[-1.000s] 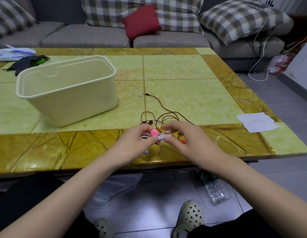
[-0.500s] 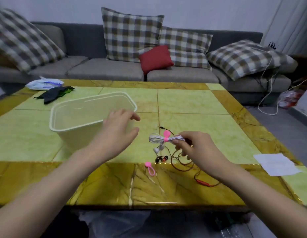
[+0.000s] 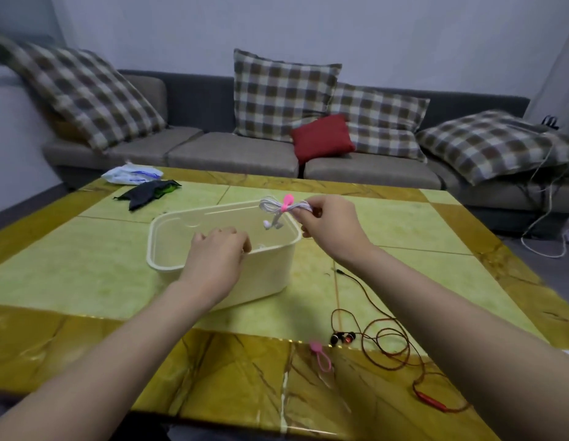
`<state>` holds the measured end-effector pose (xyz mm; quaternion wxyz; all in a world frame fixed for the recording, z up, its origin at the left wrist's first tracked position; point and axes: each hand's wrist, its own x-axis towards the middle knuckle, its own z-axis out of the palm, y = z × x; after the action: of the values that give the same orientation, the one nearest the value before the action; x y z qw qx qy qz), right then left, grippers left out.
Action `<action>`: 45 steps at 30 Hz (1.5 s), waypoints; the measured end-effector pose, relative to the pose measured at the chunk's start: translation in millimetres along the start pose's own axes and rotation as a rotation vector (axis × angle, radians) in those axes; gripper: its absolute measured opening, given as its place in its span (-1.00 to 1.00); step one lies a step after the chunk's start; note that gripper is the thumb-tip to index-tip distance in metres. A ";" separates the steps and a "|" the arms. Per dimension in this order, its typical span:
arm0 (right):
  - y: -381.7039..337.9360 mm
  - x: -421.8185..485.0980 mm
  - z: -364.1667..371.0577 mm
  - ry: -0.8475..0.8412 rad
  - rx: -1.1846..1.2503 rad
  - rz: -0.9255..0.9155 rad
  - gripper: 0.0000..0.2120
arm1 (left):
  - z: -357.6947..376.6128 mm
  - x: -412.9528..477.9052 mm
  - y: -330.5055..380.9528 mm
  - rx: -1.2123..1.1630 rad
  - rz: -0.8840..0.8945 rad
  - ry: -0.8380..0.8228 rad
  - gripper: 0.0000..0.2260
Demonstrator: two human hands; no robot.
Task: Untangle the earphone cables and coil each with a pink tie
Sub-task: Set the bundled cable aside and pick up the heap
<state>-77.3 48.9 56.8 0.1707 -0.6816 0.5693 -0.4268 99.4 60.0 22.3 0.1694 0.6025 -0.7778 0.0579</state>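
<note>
— While the right hand is raised over the table, what does it hold in the head view?

— It holds the white earphone cable, which is coiled into a small bundle. A pink tie is wrapped around the middle of the bundle. The thumb and fingers are pressed together on the right end of the coil and pinch it.

— Where is this bundle?

— It is in the air, over the far right corner of the cream bin. The white earbuds hang down from it, above the opening of the bin.

— And the left hand?

— It is on the near rim of the bin. Its fingers are curled over the rim and go down inside; the fingertips I cannot see.

— Where is the other cable?

— The red earphone cable lies on the table in loose open loops, to the near right of the bin. Part of it passes under the right forearm. Its earbuds are at the left side of the loops. Just left of them a second pink tie lies flat on the table.

— What more is there?

— At the far left of the table lie a dark cloth and a plastic bag. Beyond the table stands a grey sofa with checked cushions and one red cushion.
</note>
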 end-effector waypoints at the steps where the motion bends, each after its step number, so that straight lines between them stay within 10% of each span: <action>1: -0.6 5.6 7.5 -0.001 -0.007 -0.002 -0.71 | 1.0 0.3 -0.4 -0.003 0.004 0.007 -0.84; 10: 10.6 2.8 52.0 -0.276 -0.418 -0.034 -0.75 | 7.0 -1.8 -4.4 -0.080 -0.006 0.064 -0.81; 20: 57.9 -54.5 -5.7 -0.165 -0.441 -0.016 -0.71 | 23.7 -32.0 16.0 -0.270 0.090 0.197 -0.83; 29: 134.9 -143.5 -46.8 -0.558 -0.631 0.314 -0.38 | 98.7 -84.8 83.1 -0.409 0.168 -0.208 -0.74; 37: 142.2 -160.9 -52.1 -0.448 -0.550 0.227 -0.76 | 110.2 -89.4 107.6 -0.307 0.245 -0.243 -0.74; 45: 143.0 -161.5 -75.9 -0.210 -0.532 0.208 -0.68 | 106.9 -86.3 103.8 -0.234 0.206 -0.268 -0.75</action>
<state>-224.4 175.1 -64.7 0.0870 -0.6807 0.7072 -0.1703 -1.9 135.5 -94.6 0.1263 0.4983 -0.8522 -0.0969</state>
